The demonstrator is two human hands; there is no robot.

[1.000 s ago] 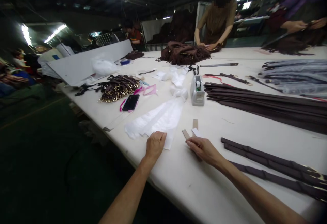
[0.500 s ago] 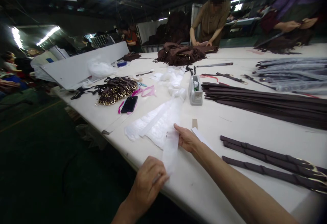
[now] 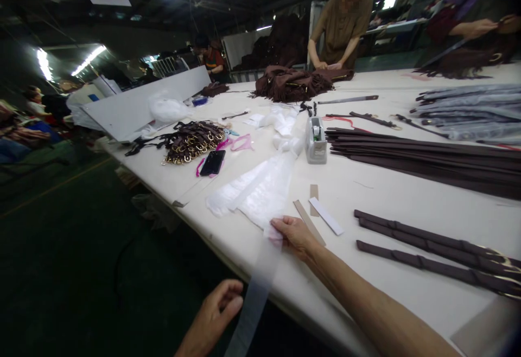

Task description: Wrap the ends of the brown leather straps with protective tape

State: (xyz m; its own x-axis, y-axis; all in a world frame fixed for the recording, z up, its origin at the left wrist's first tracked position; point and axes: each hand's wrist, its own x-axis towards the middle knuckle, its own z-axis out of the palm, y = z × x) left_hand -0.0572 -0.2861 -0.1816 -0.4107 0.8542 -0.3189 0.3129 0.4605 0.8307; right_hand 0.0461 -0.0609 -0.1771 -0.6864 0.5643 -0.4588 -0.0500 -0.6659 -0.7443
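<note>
Between thumb and fingers, my right hand [image 3: 295,236] pinches the upper end of a narrow translucent plastic strip [image 3: 258,286], which hangs over the table's front edge. My left hand [image 3: 222,308] is just left of the strip, below the table edge, its fingers curled with a gap to the thumb and nothing between them. Beyond my right hand lies a spread of white plastic sleeves [image 3: 260,186], bunched at its far end. Beside my right wrist are a white card strip [image 3: 326,216] and two tan card strips [image 3: 308,221].
A tape dispenser [image 3: 316,142] stands mid-table. Dark straps [image 3: 423,159] lie at the right, and buckled straps [image 3: 193,141] are heaped at the left near a phone [image 3: 213,163]. A person [image 3: 340,29] works across the table [image 3: 391,189].
My left hand has let go of the strip's lower end and moved down and left. My right hand has come slightly nearer, and the strip now hangs past the edge. More card strips show.
</note>
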